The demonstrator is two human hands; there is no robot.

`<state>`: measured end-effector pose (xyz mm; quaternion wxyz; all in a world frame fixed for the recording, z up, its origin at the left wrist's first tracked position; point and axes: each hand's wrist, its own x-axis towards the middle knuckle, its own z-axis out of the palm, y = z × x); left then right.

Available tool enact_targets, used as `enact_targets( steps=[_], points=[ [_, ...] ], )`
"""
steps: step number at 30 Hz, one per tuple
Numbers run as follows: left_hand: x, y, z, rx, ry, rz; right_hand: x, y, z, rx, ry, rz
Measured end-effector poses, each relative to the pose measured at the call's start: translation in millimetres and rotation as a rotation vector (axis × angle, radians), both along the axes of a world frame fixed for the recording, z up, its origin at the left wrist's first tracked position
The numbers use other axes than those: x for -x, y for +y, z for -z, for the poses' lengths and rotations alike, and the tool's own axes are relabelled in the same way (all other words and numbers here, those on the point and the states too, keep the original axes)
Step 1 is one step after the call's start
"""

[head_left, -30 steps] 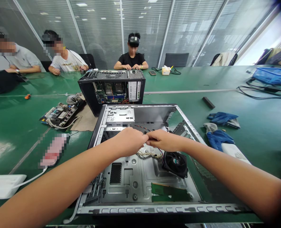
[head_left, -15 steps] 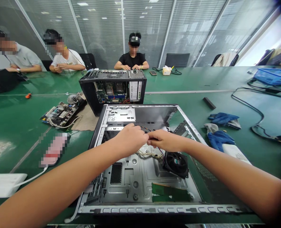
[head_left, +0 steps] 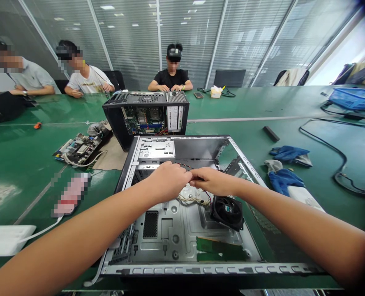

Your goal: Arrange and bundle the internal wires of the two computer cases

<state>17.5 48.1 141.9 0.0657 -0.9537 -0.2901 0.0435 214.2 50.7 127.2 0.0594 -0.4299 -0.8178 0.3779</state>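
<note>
An open, emptied computer case [head_left: 173, 230] lies flat on the green table in front of me. Above its middle, my left hand [head_left: 167, 181] and my right hand [head_left: 213, 181] meet fingertip to fingertip, both pinched shut on a thin bundle of wires [head_left: 187, 166] that runs from the case's back. Below my hands lies a pale twisted cable [head_left: 193, 200]. A black cooler fan [head_left: 227, 211] sits inside the case under my right wrist. Green memory sticks [head_left: 219, 246] lie on the case floor near the front.
A second open tower [head_left: 145, 115] stands behind the case, with a loose motherboard [head_left: 79, 147] to its left. Blue gloves [head_left: 284, 179] lie at the right, a white box [head_left: 8, 239] at the left. Three people sit across the table. Black cables [head_left: 339, 164] trail at the right.
My hands stay pinched together on the wires and have shifted slightly up. The black cable at the far right of the table has been dragged toward the right edge.
</note>
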Motion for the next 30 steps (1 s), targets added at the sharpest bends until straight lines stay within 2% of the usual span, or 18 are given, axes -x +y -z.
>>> enact_targets(
  steps=[6,17,23,30],
  points=[
    [-0.3,-0.4,-1.6,-0.026,-0.017,-0.049,0.2,-0.3,-1.7,0.015,0.000,-0.005],
    [-2.8,-3.1,-11.3,-0.028,-0.021,-0.022,1.5,0.3,4.6,0.013,0.072,0.021],
    [-1.9,-1.0,-4.5,-0.042,-0.009,-0.011,2.8,0.8,3.8,0.021,0.070,0.024],
    [0.4,1.9,4.2,-0.123,-0.123,-0.034,-2.6,6.3,3.5,0.009,0.095,0.043]
  ],
)
